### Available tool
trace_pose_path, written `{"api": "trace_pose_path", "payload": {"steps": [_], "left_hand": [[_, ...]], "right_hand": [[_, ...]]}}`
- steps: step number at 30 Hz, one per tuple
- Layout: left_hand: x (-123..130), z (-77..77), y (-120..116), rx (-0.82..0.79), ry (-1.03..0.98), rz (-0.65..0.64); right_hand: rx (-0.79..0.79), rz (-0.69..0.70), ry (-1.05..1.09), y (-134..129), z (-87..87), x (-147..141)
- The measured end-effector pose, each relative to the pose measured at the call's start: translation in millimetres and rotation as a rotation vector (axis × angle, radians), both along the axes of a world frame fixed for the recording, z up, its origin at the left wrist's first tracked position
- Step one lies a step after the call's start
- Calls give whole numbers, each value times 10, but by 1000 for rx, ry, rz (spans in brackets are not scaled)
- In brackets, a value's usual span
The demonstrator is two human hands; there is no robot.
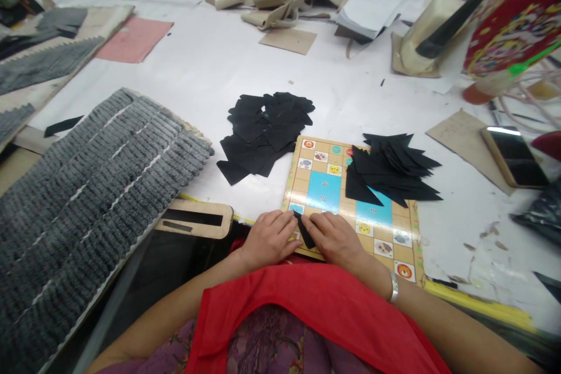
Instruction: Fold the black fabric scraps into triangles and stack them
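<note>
Over the near edge of the animal game board [324, 191], you have a narrow black strip [305, 232] between your two hands, its upper end at your left fingertips. Your right grip [336, 238] is pinching the strip's right edge, fingers curled and a silver bracelet [394, 287] on that wrist. Your left grip [270, 237] has its fingers bent close together and touching the strip; you cannot tell whether they pinch it or only press on it. A heap of pointed black pieces [390, 168] covers the board's far right part and hangs over its right edge. Just beyond the board's far left corner, another heap of black cut pieces [267, 131] lies on the white tabletop [188, 70]. Left of the board you have a slotted wooden plate [205, 232] and, farther left, a grey ribbed knit panel [100, 193]. Right of the board, a smartphone [516, 156] rests partly on brown card [467, 143]
</note>
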State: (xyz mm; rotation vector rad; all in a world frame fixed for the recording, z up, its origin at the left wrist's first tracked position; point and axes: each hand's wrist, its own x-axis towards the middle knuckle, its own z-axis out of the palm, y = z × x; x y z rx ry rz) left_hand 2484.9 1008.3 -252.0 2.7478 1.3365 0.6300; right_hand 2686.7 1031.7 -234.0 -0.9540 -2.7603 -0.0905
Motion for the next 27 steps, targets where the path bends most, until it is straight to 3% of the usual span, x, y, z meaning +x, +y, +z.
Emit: {"api": "trace_pose_path", "payload": {"steps": [3,9,14,20,27], "left_hand": [[27,-17,-6,-15,-19,68],[5,60,26,-80,126,138],[-102,69,76,-32,3,252],[46,-18,35,-30,-50,-44],[75,-22,37,-41,-23,-45]], "right_hand": [[3,-1,-41,4,4,-24],[22,-5,-79,0,44,-36],[-20,-16,-81,12,88,-53],[-99,-27,44,7,5,57],[-75,-28,121,-96,-26,364]]}}
